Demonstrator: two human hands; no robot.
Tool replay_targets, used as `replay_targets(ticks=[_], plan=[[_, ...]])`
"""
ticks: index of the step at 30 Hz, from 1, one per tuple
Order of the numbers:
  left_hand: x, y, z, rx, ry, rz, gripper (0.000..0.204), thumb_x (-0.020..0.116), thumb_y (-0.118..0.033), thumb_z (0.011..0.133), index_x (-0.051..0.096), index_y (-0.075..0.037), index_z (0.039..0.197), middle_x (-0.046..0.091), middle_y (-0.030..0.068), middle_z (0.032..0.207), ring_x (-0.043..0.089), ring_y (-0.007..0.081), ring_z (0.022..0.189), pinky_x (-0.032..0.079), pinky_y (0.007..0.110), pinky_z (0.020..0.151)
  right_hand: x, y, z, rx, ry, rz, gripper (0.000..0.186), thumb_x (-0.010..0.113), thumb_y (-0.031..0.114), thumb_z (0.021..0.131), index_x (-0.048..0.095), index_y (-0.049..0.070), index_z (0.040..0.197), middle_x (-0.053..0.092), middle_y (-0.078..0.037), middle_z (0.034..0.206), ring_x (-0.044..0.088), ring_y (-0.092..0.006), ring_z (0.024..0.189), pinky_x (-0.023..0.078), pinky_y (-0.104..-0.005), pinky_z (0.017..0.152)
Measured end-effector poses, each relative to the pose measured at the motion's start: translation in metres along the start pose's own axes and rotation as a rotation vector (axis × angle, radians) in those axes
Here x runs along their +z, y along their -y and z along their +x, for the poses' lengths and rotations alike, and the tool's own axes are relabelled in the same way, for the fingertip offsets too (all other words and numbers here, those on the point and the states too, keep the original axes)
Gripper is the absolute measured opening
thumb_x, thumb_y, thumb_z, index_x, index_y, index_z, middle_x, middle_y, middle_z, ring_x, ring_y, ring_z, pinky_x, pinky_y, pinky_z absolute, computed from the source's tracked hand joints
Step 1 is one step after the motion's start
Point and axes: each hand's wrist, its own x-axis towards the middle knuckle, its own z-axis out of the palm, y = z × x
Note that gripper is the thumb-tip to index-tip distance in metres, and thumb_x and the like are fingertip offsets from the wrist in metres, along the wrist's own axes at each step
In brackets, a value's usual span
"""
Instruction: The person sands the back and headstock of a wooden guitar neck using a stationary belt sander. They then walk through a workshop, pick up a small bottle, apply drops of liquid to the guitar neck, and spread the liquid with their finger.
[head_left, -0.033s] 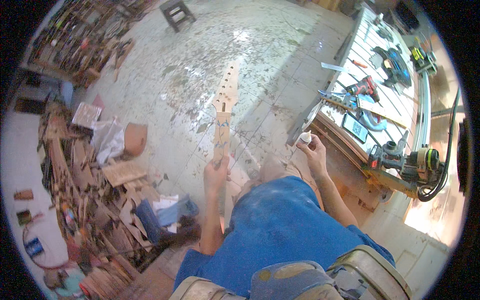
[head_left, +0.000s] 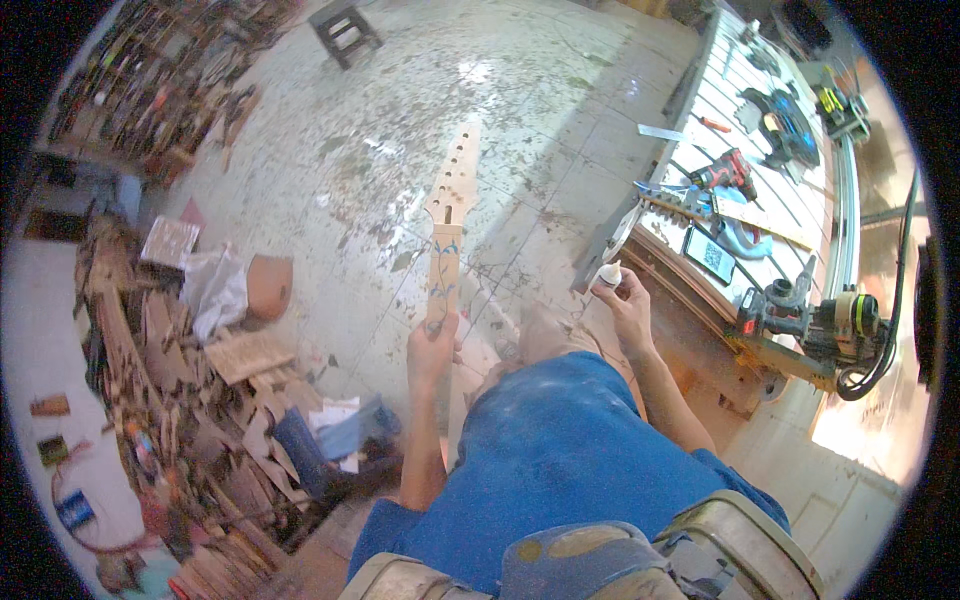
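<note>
A pale wooden guitar neck (head_left: pixel 446 262) points away from me, with holes along its headstock and a blue vine pattern on its face. My left hand (head_left: pixel 432 352) is closed around it below the pattern; its lower end is partly hidden by the hand and arm. Off to the right, my right hand (head_left: pixel 630 308) grips a small white bottle with a pointed tip (head_left: pixel 608 275), near the edge of the workbench (head_left: pixel 690 130). The bottle's tip is upward and apart from the neck.
On the bench lie a red and black drill (head_left: pixel 728 175), a phone (head_left: pixel 709 254) and a blue power tool (head_left: pixel 788 130). A router-like machine (head_left: pixel 845 328) is at the near bench end. Wood scraps (head_left: pixel 170 365) are heaped at left. A dark stool (head_left: pixel 345 33) stands far off.
The surroundings sit slightly further left in the picture. Both hands keep their hold, with the neck and bottle in nearly the same place.
</note>
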Motion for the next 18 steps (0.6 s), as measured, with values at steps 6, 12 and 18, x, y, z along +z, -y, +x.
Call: replay_targets(ticks=[6,12,18], plan=[[0.003,-0.044,0.103,-0.049,0.254,0.082,0.045,0.068,-0.045,0.098,0.065,0.000,0.093,0.062,0.0066,0.061,0.061,0.0182,0.045,0.050,0.034,0.043,0.039,0.010,0.067,0.100,-0.158,0.058,0.033,0.080,0.014,0.087,0.068,0.003,0.116,0.071,-0.002,0.100,0.063,-0.0103,0.095,0.049,-0.0268,0.086],[0.002,-0.104,0.212,-0.063,0.489,0.082,0.048,0.067,-0.048,0.098,0.063,-0.001,0.089,0.062,0.0073,0.061,0.062,0.0187,0.045,0.050,0.034,0.043,0.081,0.010,0.168,0.015,-0.312,0.130,0.035,0.080,0.019,0.087,0.068,0.002,0.116,0.073,-0.005,0.102,0.065,-0.0119,0.095,0.049,-0.0277,0.087],[0.013,-0.159,0.274,0.011,0.451,0.218,0.047,0.072,-0.045,0.095,0.063,0.000,0.091,0.063,0.0074,0.063,0.063,0.0173,0.048,0.050,0.033,0.043,0.100,0.075,0.211,-0.041,-0.351,0.004,0.039,0.080,0.018,0.089,0.066,0.001,0.121,0.075,-0.009,0.105,0.069,-0.0151,0.096,0.054,-0.0317,0.085]])
